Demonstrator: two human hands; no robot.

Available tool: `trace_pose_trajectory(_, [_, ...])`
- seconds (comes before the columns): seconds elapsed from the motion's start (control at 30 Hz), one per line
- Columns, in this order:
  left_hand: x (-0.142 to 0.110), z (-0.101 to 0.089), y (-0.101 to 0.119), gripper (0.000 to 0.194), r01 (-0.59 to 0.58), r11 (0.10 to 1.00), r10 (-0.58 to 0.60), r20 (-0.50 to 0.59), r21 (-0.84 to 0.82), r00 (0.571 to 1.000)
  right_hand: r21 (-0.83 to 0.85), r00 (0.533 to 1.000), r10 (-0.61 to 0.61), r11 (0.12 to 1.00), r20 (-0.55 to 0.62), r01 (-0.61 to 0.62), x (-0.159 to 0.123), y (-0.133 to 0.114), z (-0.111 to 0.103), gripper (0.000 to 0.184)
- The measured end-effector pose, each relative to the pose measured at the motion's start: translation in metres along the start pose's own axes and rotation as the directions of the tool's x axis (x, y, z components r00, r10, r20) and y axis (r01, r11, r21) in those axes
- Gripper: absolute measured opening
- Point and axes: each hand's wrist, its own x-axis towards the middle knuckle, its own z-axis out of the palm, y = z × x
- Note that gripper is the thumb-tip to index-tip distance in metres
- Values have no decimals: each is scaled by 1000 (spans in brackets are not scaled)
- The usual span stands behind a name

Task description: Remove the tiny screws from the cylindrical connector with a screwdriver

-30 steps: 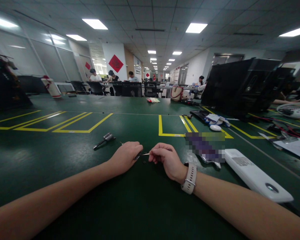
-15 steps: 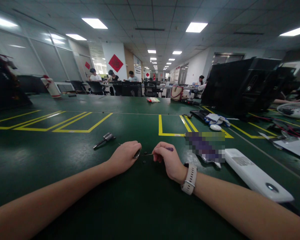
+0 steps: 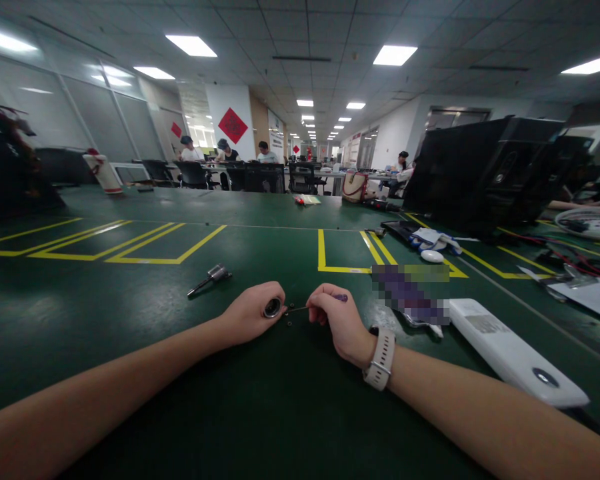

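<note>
My left hand (image 3: 254, 308) is closed around a round metal part (image 3: 272, 307), whose hollow, ring-like end faces me. Pinched in my right hand (image 3: 336, 317) is a thin screwdriver (image 3: 341, 298) with a purple handle. Its slim shaft points left toward the left hand; I cannot tell whether the tip touches anything. Between the hands, a tiny dark nut-like piece (image 3: 289, 324) lies on the green table (image 3: 280, 413), and more small bits sit close to the shaft. A metal cylinder with a narrow rod (image 3: 211, 279) rests beyond my left hand.
To the right are a white oblong device (image 3: 515, 350), a blurred purple packet (image 3: 413, 297), a white oval object (image 3: 432, 257) and blue-white gloves (image 3: 433, 240). A large black case (image 3: 480, 177) stands behind them. Yellow tape (image 3: 145, 261) marks the table; people sit farther back.
My left hand has turned the metal part so that its hollow end now faces me. The screwdriver shaft reaches slightly farther left; the right hand has hardly moved.
</note>
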Motion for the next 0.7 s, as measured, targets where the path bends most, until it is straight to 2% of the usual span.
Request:
trace_pose_trajectory(0.2, [1,-2,0,3,-9,1000,9,32,-5,999,30,993,-67,997,-100,70,2,3,-3,15])
trace_pose_trajectory(0.4, [1,-7,4,27,-6,999,9,64,-54,998,52,988,-54,997,-141,62,2,2,-2,12])
trace_pose_trajectory(0.7, [1,-13,16,32,7,1000,-8,178,3,984,77,986,-52,995,-156,65,3,3,-3,11])
